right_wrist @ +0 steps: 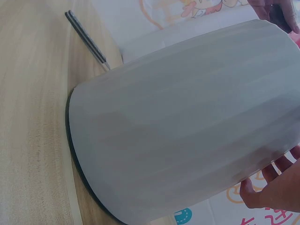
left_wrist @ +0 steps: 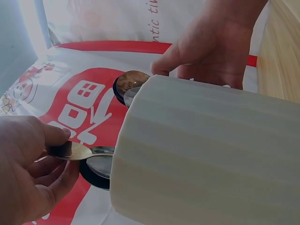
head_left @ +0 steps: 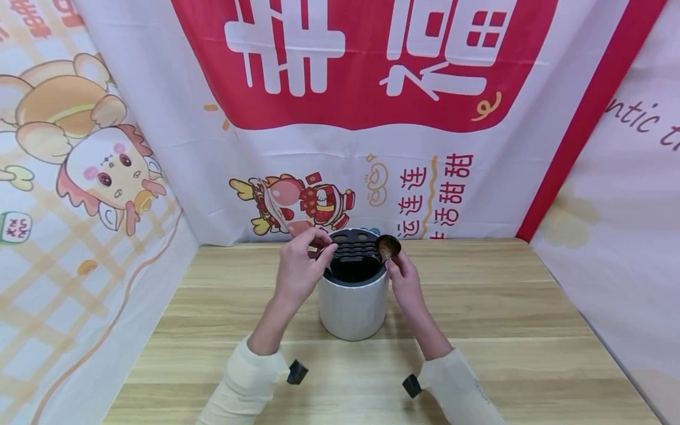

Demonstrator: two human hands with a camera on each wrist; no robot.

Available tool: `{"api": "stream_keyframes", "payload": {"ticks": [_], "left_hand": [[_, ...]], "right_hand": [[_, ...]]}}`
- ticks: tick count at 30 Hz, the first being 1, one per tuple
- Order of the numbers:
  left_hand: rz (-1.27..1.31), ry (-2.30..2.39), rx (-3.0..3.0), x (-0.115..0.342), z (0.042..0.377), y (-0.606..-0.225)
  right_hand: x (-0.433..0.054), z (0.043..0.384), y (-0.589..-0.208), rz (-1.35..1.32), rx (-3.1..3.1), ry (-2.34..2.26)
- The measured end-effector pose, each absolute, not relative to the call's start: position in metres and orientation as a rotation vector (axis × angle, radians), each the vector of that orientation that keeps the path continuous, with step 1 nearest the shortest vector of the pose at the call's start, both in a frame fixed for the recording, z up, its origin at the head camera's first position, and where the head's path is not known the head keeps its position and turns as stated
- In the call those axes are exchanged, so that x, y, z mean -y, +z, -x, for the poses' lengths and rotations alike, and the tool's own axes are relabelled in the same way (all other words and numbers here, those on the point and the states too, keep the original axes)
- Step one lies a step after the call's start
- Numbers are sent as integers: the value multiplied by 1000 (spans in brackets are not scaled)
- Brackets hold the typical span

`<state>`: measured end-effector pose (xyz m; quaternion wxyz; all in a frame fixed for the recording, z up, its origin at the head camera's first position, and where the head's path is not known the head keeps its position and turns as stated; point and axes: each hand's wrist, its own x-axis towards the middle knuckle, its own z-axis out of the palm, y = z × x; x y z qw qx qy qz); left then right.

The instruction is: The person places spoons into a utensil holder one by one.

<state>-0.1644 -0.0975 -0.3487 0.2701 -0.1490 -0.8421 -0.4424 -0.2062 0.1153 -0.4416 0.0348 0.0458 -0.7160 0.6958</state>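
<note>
A tall white utensil holder point(head_left: 353, 307) with a dark inner rim stands upright on the table. Across its top sits a black slotted insert point(head_left: 356, 251). My left hand point(head_left: 300, 262) is at the left rim, pinching a metal spoon point(left_wrist: 77, 151) by its bowl; the spoon's neck points toward the mouth of the holder. Just behind it in the left wrist view is a round, dark-edged bowl of another utensil point(left_wrist: 101, 168). My right hand point(head_left: 406, 280) holds the holder's upper right side, thumb near the rim. Beside that thumb, a round-bowled ladle point(head_left: 389, 247) sticks out of the top.
The holder rests on a wood-grain table point(head_left: 478, 330) backed by a printed cloth point(head_left: 435, 141). In the right wrist view, a slim pair of dark-handled utensils point(right_wrist: 86, 40) lies on the table beyond the holder. Black wrist cameras point(head_left: 297, 372) hang below both cuffs.
</note>
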Motion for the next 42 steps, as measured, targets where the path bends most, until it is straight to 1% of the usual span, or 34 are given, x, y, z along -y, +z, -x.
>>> {"api": "stream_keyframes", "payload": {"ticks": [9, 20, 42], "left_hand": [[430, -1150, 2299, 101, 162, -347], [324, -1201, 2339, 119, 166, -359], [63, -1204, 2484, 172, 180, -412]], "right_hand": [[-116, 207, -441, -128, 2210, 2137], [-116, 210, -441, -140, 2186, 2157], [-115, 209, -442, -119, 2180, 2166]]}}
